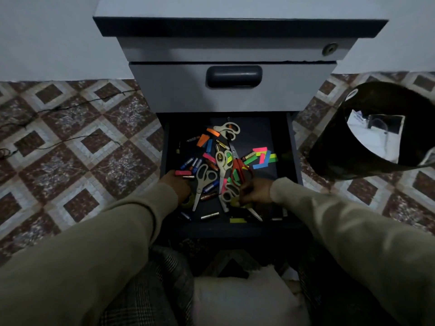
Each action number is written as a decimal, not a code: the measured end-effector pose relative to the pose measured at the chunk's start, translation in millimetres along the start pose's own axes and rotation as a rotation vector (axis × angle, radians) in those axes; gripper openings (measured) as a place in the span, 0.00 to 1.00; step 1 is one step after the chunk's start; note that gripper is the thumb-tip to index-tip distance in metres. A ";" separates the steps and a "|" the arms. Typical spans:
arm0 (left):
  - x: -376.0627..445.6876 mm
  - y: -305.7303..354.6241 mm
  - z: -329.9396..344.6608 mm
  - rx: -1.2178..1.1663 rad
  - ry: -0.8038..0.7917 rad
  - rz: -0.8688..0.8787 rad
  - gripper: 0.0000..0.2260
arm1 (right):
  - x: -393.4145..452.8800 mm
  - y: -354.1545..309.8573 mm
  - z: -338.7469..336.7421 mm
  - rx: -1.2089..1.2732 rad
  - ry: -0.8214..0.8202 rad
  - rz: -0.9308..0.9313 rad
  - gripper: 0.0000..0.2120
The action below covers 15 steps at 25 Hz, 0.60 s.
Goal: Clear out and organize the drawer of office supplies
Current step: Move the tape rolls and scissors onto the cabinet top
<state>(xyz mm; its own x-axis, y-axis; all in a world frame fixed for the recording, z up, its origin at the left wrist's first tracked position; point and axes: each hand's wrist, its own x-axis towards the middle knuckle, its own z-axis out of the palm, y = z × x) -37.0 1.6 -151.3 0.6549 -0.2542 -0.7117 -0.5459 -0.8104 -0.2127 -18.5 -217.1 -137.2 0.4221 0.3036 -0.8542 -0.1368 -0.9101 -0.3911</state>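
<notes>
Left hand: the left hand [177,182] reaches into the drawer [294,147] at its 9 o'clock edge, sleeve [113,231] running back to 7 o'clock; fingertips lie at a pink sticky-note strip [183,172]; whether the grip closes on it I cannot tell, the fingers being dim and partly hidden
Right hand: the right hand [255,191] comes in from 5 o'clock, knuckles up, fingers curled among the scissor handles near the front of the drawer; the grip seems to pinch something small and yellowish, but what it holds I cannot tell
Drawer: lowest of the cabinet [235,95], pulled open, dark inside; the supplies lie heaped at its centre
Scissors: several pairs crossed over one another; a red-handled pair [239,171] at the middle, a grey-handled pair [204,177] toward 8 o'clock beside the left hand, a cream-handled pair [228,131] at 12 o'clock, another pale pair [229,192] touching the right fingers
Batteries: cylinders, blue and metallic, scattered; a cluster [191,163] just above the left hand, one [210,215] lying loose at 6 o'clock
Paper strips: flat neon pieces, pink, green, blue, yellow, piled [262,157] toward 3 o'clock; orange ones [203,140] toward 11 o'clock
Surroundings: a dark round bin [334,147] stands tilted at 3 o'clock of the drawer, pale litter inside; patterned tile floor [82,142] with a thin black cord [70,107] at 9 o'clock; smooth grey cabinet front with a dark recessed handle [234,76] and a lock [330,48]
</notes>
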 end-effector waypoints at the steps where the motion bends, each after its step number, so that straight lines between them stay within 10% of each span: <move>1: -0.7 0.8 -0.7 -0.019 0.013 0.009 0.16 | -1.3 1.6 -4.0 -0.002 0.039 0.010 0.21; 10: -16.2 -10.2 -32.8 -0.355 -0.005 -0.075 0.17 | -40.0 -3.7 -34.1 -0.138 0.478 -0.121 0.30; 15: -53.0 -33.5 -69.5 -0.481 0.274 -0.078 0.16 | -89.0 -26.3 -65.8 -0.221 0.632 -0.216 0.30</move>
<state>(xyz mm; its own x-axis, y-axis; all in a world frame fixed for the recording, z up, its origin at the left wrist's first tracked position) -17.2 5.6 -59.9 0.8307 -0.2593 -0.4926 -0.2323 -0.9656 0.1167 6.5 -238.7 -28.4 0.8686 0.3227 -0.3761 0.1654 -0.9042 -0.3938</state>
